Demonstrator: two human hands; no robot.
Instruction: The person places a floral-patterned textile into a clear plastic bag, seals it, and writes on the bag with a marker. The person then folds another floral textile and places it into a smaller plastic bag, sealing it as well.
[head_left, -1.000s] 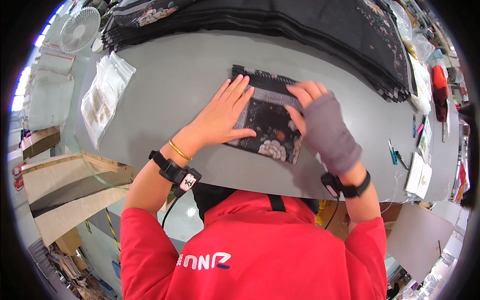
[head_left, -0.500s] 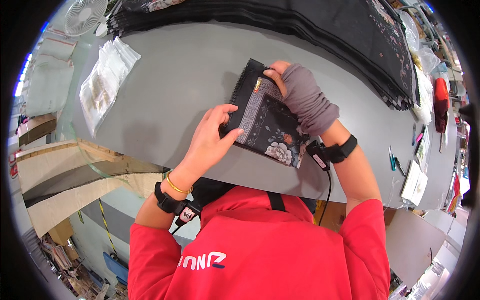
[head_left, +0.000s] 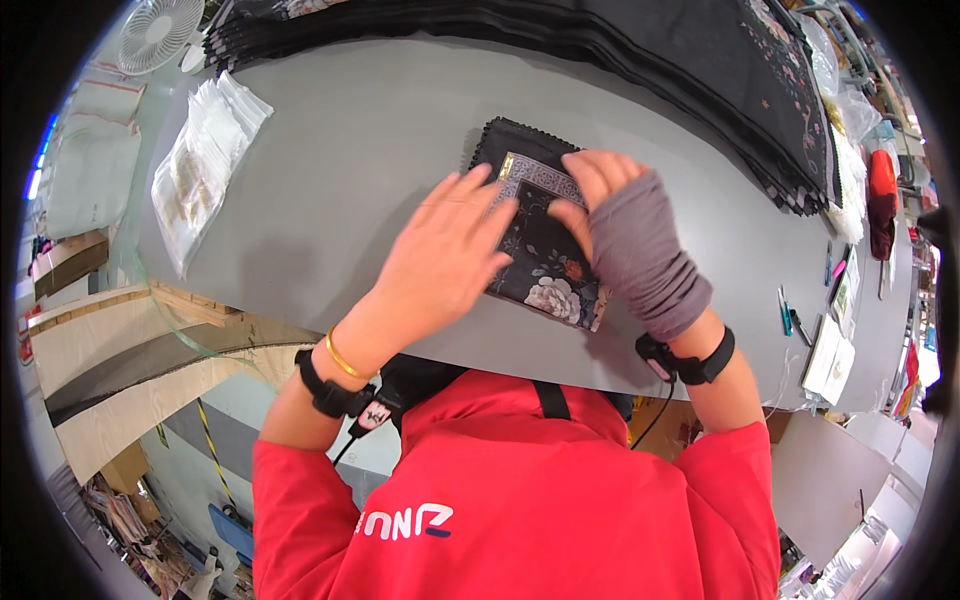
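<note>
A folded black scarf (head_left: 535,245) with a grey patterned border, pale flowers and a zigzag-cut edge lies on the grey table in front of me. My left hand (head_left: 440,250), slightly blurred, is spread over its left side, fingers apart and nothing gripped. At the scarf's right side is my right hand (head_left: 600,185), its palm and wrist wrapped in a grey fabric sleeve (head_left: 650,255). Its thumb and fingers are apart along the scarf's edge. Whether either palm presses on the cloth is hard to see.
A long pile of black floral fabric (head_left: 600,50) runs along the far side. Clear plastic bags (head_left: 205,165) lie at the left. Pens (head_left: 785,310) and a white pad (head_left: 830,360) are at the right. A white fan (head_left: 160,35) stands far left.
My left hand has moved up and right over the scarf, its fingers spreading. My right hand has let go of the top edge and shifted down and right. The scarf now lies flatter.
</note>
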